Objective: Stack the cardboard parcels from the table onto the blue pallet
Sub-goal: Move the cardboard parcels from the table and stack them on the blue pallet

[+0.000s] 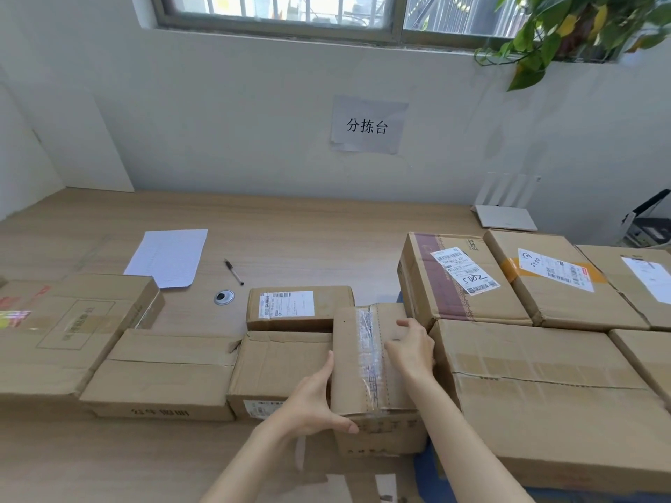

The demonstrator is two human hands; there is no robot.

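A narrow taped cardboard parcel [366,361] is held between both my hands near the table's front edge. My left hand [319,397] grips its left side, thumb curled over the near corner. My right hand [412,344] lies on its top right, fingers bent over the far edge. Several more parcels lie on the wooden table [290,241]: a small labelled one [297,306], a flat one [279,368], and others at left [163,375] [69,328]. On the right, several parcels [544,393] [457,277] sit packed together on the blue pallet [426,466], of which only a strip shows.
A sheet of paper [169,257], a pen [233,272] and a round cable grommet [224,296] lie on the table behind the parcels. A white router [504,216] stands at the back right by the wall. Plant leaves [566,34] hang at upper right.
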